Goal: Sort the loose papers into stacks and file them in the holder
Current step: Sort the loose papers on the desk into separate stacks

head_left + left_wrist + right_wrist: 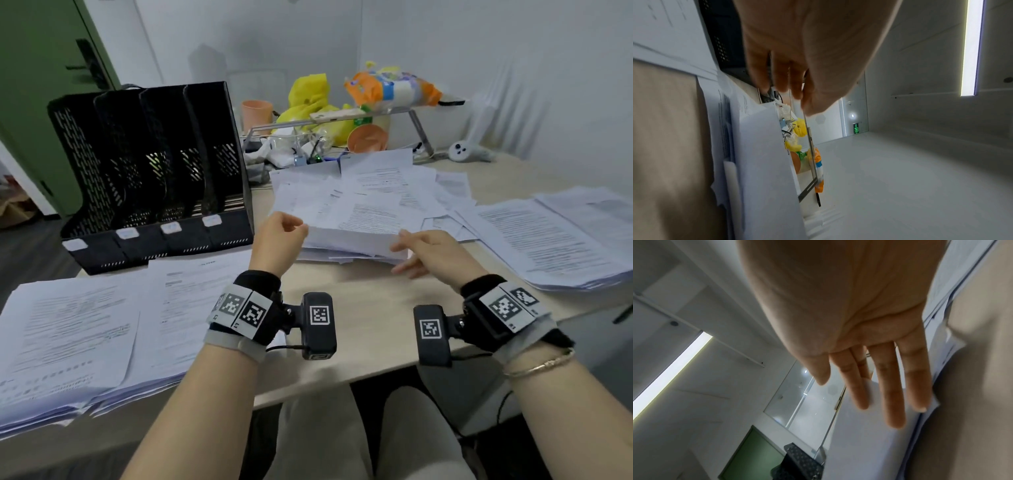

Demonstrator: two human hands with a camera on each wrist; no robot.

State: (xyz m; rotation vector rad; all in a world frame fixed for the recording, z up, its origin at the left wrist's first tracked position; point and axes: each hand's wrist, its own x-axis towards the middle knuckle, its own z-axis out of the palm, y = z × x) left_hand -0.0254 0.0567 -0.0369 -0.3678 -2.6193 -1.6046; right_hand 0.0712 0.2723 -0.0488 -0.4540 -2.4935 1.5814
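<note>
A messy pile of loose printed papers (359, 212) lies in the middle of the beige table (363, 329). My left hand (284, 229) hovers at the pile's near left corner with its fingers loosely curled, holding nothing; in the left wrist view the left hand (789, 78) hangs above the papers (764, 162). My right hand (411, 250) has straight, spread fingers (894, 402) laid against the pile's near right edge (869, 443). The black mesh file holder (150, 164) stands at the back left, and its slots look empty.
A sorted paper stack (85, 335) lies at the front left and another stack (548, 240) on the right. Behind the pile a metal riser shelf (342, 116) carries yellow bags, snack packets and orange cups. A white controller (462, 150) lies at the back right.
</note>
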